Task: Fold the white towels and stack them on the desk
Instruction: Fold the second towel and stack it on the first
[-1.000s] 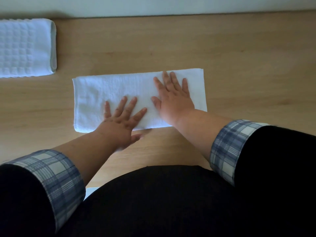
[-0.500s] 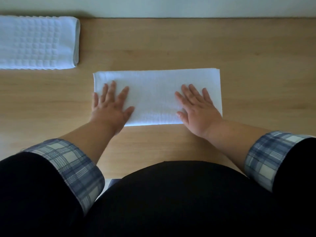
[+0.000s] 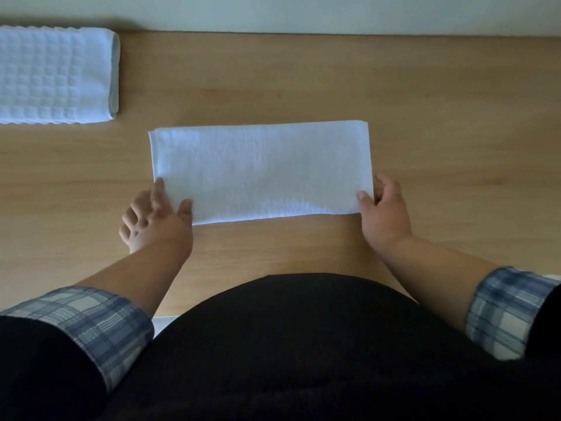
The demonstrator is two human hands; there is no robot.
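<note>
Head view: the flat towel [image 3: 261, 171] lies mid-worktop [image 3: 303, 80], my left hand [image 3: 154, 220] and right hand [image 3: 384, 214] each pinching a near corner. I judge another fold is starting: lift both corners evenly, then stack it on the finished towel [image 3: 57, 74] far left

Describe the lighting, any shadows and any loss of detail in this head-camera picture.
Head view: dim, cool, even light, no glare; a soft shadow at the foot of the wall by the waffle towel; the flat towel sharp, its weave faint; the dark clothing without detail.
</note>
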